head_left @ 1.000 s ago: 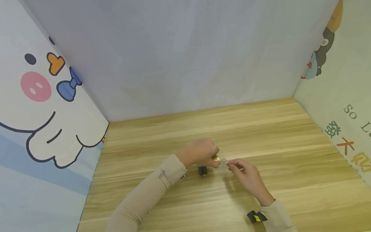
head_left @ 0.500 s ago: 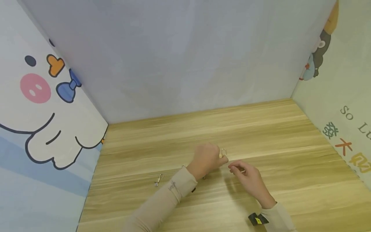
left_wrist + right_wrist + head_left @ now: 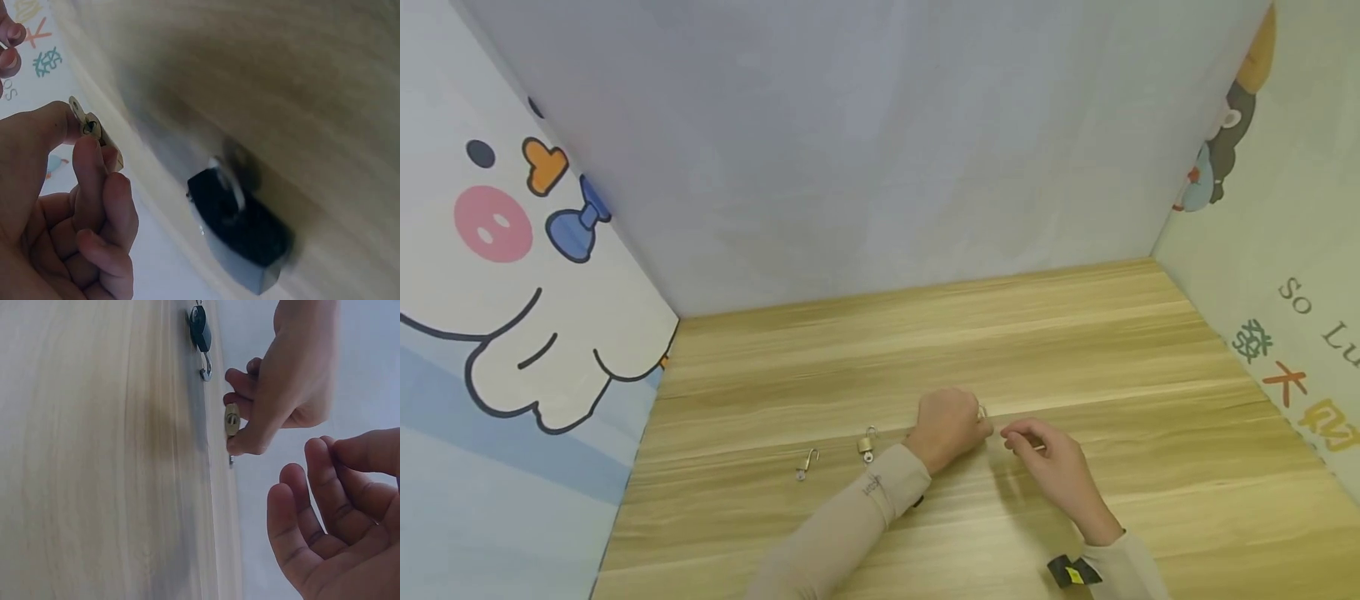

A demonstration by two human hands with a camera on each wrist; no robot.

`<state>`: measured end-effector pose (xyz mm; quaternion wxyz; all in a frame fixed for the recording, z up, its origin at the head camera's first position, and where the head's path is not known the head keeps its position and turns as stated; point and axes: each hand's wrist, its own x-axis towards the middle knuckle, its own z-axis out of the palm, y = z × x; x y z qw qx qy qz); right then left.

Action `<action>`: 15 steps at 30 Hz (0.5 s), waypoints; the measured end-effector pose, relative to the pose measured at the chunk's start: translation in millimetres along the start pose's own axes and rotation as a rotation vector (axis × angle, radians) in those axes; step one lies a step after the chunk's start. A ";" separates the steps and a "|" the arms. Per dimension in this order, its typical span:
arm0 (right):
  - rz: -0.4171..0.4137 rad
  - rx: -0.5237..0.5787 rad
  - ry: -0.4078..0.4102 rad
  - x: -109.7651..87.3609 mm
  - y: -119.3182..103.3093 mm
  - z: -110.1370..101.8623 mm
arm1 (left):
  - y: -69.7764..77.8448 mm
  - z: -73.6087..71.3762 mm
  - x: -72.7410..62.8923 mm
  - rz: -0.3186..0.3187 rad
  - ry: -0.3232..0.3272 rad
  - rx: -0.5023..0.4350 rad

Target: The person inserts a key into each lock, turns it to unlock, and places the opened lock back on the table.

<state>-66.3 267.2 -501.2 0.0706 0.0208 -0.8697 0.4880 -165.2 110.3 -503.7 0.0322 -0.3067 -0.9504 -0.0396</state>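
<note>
My left hand [image 3: 946, 427] is over the middle of the table, pinching a small brass padlock [image 3: 232, 420] between thumb and fingers. Its shackle [image 3: 982, 411] shows past the knuckles in the head view, and a slotted end of the body faces the right wrist camera. Just to the right, my right hand [image 3: 1054, 468] is held up with thumb and forefinger tips together. Whether something small sits between them cannot be made out. A black padlock [image 3: 244, 219] lies on the table beside the left hand, covered by that arm in the head view.
Two small brass padlocks, one [image 3: 865, 445] nearer the left hand and one [image 3: 805, 464] further left, lie on the wooden table [image 3: 760, 367] with shackles raised. A grey wall [image 3: 880, 167] stands behind. Printed panels [image 3: 497, 333] border the sides.
The left hand has moved away from the right hand's fingertips and slightly lower, turning the brass padlock. Its arm has shifted right, uncovering two brass padlocks and covering the black one. The right hand barely moved.
</note>
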 end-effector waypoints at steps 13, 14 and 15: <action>-0.006 -0.010 -0.013 1.2 0.3 1.1 | -3.3 8.6 -4.6 -0.015 -0.030 -0.061; -0.006 -0.013 -0.013 1.6 0.3 0.8 | -4.5 7.9 -5.1 -0.020 -0.039 -0.066; -0.006 -0.016 -0.016 1.9 0.3 0.4 | -6.2 7.1 -5.9 -0.026 -0.050 -0.070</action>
